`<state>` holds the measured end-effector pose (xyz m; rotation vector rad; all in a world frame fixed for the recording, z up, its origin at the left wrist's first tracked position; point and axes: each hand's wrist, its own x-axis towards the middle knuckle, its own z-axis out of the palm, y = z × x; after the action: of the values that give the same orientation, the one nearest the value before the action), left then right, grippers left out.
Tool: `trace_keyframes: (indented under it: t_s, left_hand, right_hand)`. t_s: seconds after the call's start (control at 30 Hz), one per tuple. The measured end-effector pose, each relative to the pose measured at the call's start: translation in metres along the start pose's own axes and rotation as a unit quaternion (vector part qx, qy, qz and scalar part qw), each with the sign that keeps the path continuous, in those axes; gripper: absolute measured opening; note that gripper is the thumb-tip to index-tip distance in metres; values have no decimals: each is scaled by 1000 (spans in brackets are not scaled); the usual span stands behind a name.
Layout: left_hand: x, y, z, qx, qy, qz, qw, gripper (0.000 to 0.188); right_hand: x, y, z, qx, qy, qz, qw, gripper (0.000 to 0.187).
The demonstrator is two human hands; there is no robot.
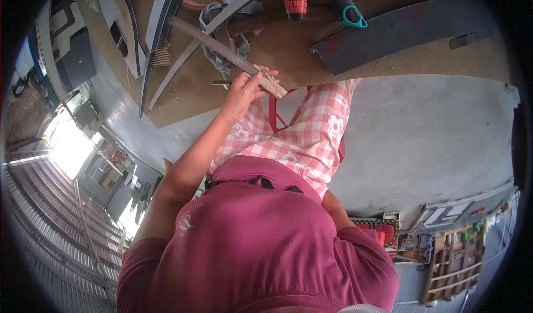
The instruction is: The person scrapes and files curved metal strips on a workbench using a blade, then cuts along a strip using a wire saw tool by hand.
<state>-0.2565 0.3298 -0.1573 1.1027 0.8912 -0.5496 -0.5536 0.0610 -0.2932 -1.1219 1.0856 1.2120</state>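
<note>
My left hand [244,94] is closed around the pale wooden grip [270,85] of a long flat bar [214,45], brown-grey and shaped like a file. The bar slants up and to the left over the brown worktable. A thin dark strip [221,83] pokes out to the left beside the fingers; what it is I cannot make out. Near the bar's middle lies a crumpled grey strap or cloth [211,21]. My right forearm [336,210] shows only in part at the lower right, and the hand at its end is out of sight.
On the brown worktable [288,63] lie a red ridged tool handle [295,1], a black handle with a teal loop [345,8] and a large dark flat panel [408,33]. Curved strips [183,66] lie at the left. Grey floor [422,130] extends right; a wooden rack [455,263] stands beyond.
</note>
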Motion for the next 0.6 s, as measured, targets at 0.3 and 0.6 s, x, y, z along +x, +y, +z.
trace_keyframes:
  t_s: [0.3, 0.6]
  left_hand:
    - [1, 2, -18, -19, -50, -9, 999, 24]
    - [6, -5, -28, -1, -72, 73, 995, 27]
  right_hand:
    - [10, 3, -33, -21, 70, 14, 997, 32]
    - [-30, -234, -101, 19, 356, -357, 864, 36]
